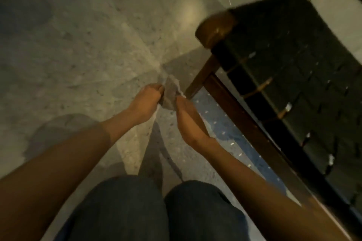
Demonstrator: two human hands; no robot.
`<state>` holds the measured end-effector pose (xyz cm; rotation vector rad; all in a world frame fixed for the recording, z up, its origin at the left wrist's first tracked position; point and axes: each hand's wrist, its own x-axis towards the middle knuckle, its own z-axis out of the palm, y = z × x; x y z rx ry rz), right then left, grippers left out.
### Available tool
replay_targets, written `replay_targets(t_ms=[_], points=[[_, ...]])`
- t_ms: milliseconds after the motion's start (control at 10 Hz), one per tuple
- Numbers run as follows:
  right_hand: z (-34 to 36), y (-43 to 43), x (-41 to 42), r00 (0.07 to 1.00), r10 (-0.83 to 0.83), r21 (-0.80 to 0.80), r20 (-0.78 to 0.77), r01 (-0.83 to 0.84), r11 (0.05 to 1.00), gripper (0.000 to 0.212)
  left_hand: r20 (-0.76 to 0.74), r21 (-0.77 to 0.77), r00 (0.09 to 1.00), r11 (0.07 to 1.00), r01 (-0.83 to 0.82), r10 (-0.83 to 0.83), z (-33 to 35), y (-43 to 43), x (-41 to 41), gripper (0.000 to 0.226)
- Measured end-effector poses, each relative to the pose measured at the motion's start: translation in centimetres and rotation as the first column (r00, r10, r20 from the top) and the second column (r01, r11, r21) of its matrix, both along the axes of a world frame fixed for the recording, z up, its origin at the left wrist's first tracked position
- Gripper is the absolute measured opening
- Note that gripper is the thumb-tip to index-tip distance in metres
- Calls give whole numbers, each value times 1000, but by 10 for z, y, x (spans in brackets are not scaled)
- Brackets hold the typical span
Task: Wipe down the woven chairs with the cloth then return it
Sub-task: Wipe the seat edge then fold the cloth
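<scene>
A grey, speckled stone floor [78, 45] fills the view as we look down past our own bare forearms, the whole picture soft with motion blur. At the right stands a brown wooden chair with a black woven seat [293, 55]. Its rounded wooden corner sits nearest the middle of the frame, and its near rail runs down toward the lower right corner. Beneath the chair lies a blue mat with pale flecks [225, 129].

We hold a small grey cloth [170, 94] out in front of us, above the floor and just left of the chair's leg, apart from the woven seat. Our left hand [146, 101] has its fingers curled in and clamped on the cloth's left side. Our right hand [188, 121] grips the right side, thumb and fingers closed together on the fabric, though the blur keeps us from telling the single fingertips apart. The cloth is bunched between the two hands, with a paler edge showing at its upper right.

At the bottom of the frame are our legs in dark blue denim trousers [127, 211], and a shadow falls across the floor at lower left.
</scene>
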<state>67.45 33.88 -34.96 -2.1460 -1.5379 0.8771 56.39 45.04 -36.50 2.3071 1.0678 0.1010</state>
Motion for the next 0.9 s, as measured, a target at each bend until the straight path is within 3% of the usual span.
replay_targets(t_ms=[100,200,300,500,700,800,900], points=[[61,9,-16,989,149,-3,0,-149,989,44,-53,-34,992,992,-120,118,50,7,-25,30],[112,13,-22,970,182,-44,-162,-191,981,46,-50,-146,967,955,-256,252,116,8,-47,31],[197,13,-28,962,146,-17,-229,-154,988,44,-50,-181,972,955,-234,228,198,10,-60,37],[378,-6,-6,968,92,125,-233,-64,990,33,28,-238,954,929,-283,298,379,1,-57,26],[533,-56,38,974,-36,185,-224,79,979,28,157,-208,964,962,-178,213,543,-41,-23,17],[580,-93,63,981,3,170,-196,31,985,44,190,-237,962,960,-151,198,594,-73,-6,15],[608,-134,87,997,60,143,-57,-52,988,53,198,-260,975,964,-47,101,621,-107,14,15]])
